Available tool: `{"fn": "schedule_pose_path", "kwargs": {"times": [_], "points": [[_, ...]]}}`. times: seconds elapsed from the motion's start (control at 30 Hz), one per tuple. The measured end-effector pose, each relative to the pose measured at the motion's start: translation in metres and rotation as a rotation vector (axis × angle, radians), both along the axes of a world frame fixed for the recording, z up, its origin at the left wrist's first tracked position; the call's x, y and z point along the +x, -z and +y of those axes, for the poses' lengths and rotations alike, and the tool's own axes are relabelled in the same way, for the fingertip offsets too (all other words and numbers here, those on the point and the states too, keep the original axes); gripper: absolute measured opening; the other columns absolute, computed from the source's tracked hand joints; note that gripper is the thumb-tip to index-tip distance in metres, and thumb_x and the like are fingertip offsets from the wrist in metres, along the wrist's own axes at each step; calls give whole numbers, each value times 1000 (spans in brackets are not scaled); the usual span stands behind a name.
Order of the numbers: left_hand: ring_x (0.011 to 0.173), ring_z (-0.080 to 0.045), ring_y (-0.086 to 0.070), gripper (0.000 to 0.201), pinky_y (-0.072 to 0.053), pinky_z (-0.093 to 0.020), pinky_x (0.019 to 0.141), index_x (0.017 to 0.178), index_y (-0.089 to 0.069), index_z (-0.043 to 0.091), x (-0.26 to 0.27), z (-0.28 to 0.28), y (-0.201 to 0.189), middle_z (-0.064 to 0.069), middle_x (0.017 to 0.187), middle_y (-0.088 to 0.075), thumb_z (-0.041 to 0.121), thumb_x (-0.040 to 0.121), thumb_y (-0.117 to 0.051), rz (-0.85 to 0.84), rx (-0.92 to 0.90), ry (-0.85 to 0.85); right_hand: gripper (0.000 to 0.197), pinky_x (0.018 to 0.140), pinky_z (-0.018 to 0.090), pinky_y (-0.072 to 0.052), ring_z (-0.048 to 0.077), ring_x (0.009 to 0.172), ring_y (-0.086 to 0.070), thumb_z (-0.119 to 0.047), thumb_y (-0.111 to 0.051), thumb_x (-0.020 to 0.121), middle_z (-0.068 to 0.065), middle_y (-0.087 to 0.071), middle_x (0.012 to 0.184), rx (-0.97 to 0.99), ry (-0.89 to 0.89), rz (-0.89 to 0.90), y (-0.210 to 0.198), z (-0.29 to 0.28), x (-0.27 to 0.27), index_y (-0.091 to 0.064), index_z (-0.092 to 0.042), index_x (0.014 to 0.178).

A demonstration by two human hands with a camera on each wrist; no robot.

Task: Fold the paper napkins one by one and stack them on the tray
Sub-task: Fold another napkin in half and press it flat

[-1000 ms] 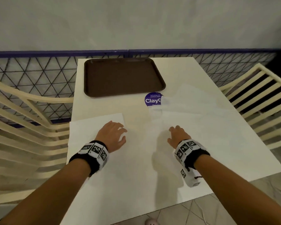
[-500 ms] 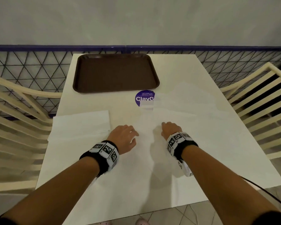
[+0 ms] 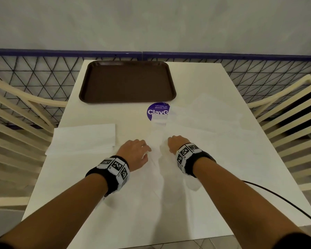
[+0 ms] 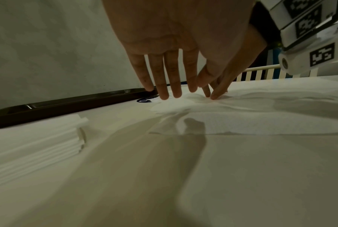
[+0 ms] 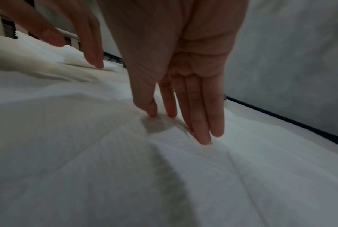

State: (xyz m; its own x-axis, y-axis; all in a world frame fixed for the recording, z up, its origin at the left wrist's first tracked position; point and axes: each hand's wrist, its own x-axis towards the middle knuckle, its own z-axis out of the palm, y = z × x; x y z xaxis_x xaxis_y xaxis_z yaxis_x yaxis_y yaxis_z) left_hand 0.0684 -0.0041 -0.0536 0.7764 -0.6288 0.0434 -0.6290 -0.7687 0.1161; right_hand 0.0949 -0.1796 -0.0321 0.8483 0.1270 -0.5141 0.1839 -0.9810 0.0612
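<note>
An unfolded white napkin [image 3: 156, 169] [image 4: 242, 122] [image 5: 106, 161] lies flat in the middle of the table. My left hand [image 3: 136, 152] [image 4: 174, 92] reaches down to it with straight fingers. My right hand [image 3: 177, 143] [image 5: 183, 122] presses its straight fingertips [image 5: 203, 138] onto the same napkin, close beside the left hand. More unfolded napkins [image 3: 214, 126] overlap at the right. A stack of folded napkins [image 3: 83, 139] [image 4: 34, 141] sits at the left. The brown tray [image 3: 127, 81] [image 4: 67, 104] stands at the far edge with nothing on it.
A round purple sticker [image 3: 157, 110] lies just in front of the tray, partly under a napkin. Cream slatted chairs stand at the left [image 3: 16, 123] and right [image 3: 285, 114]. A black mesh fence [image 3: 34, 74] and a wall close the far side. A black cable [image 3: 276, 198] trails from my right arm.
Both hands have slid inward on the napkin and now sit close together near the table's middle. The view has shifted slightly to the left.
</note>
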Motion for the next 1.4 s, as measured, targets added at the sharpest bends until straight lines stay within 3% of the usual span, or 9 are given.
{"fn": "schedule_pose_path", "kwargs": {"times": [0.1,0.2,0.4,0.5,0.7,0.9,1.17,1.27,1.4], "points": [[65,-19,-68,21,-53,-27,60,85,-74,18,4,-4,0,0,80,-70,21,66,-64,-38,-20,-31,30,92,39,-48,31,116,-57,-2,-38,95,16,-59,125,11,-6,-45,6,2,1,-53,0,120],[110,-23,-56,34,-39,-31,94,124,-58,16,4,-9,-9,-2,123,-58,22,93,-46,112,31,-106,32,95,38,-45,31,120,-54,-3,-35,97,16,-55,128,43,-10,-66,2,-1,2,-49,0,126],[131,-15,-37,49,-29,-27,106,142,-32,22,14,-20,-21,4,145,-35,32,95,-43,114,26,-187,29,74,33,-37,27,89,-48,-18,-33,98,13,-57,120,139,112,-109,-25,-21,-7,-47,-8,122],[139,-13,-25,65,-24,-27,111,146,-22,25,18,-26,-31,7,153,-23,35,90,-54,156,-27,-148,26,74,32,-39,29,98,-57,-23,-40,96,9,-61,114,257,35,-200,-36,-16,-23,-53,-9,113],[120,-19,-50,30,-33,-26,100,121,-61,16,6,-8,-36,-2,126,-60,25,97,-46,306,-95,-111,35,84,33,-45,28,105,-58,-36,-54,89,5,-61,117,463,21,-108,-40,10,-59,-49,-12,115],[110,-23,-59,29,-38,-24,92,117,-61,9,-51,61,-29,-7,117,-66,23,98,-43,463,-205,-281,59,108,32,-33,21,134,-39,-27,-49,94,1,-33,149,339,-130,65,-12,26,-90,-23,-18,146],[75,-26,-56,31,-34,-19,58,122,-51,15,-129,143,-20,-13,80,-60,31,99,-36,626,-256,-564,38,108,31,-33,23,129,-44,-17,-36,100,8,-46,141,397,-258,121,4,68,-119,-46,-6,134],[84,-26,-57,40,-41,-23,72,133,-43,18,-141,159,-16,-14,84,-61,37,99,-34,676,-259,-688,32,94,34,-42,29,111,-56,-16,-38,99,16,-58,124,467,-199,157,3,85,-121,-52,1,122],[120,-30,-50,53,-36,-32,100,144,-29,12,-139,177,-8,-18,124,-58,40,99,-33,705,-276,-835,28,73,30,-36,30,91,-57,-16,-37,99,26,-61,109,520,-65,188,2,107,-106,-48,0,120]]}}
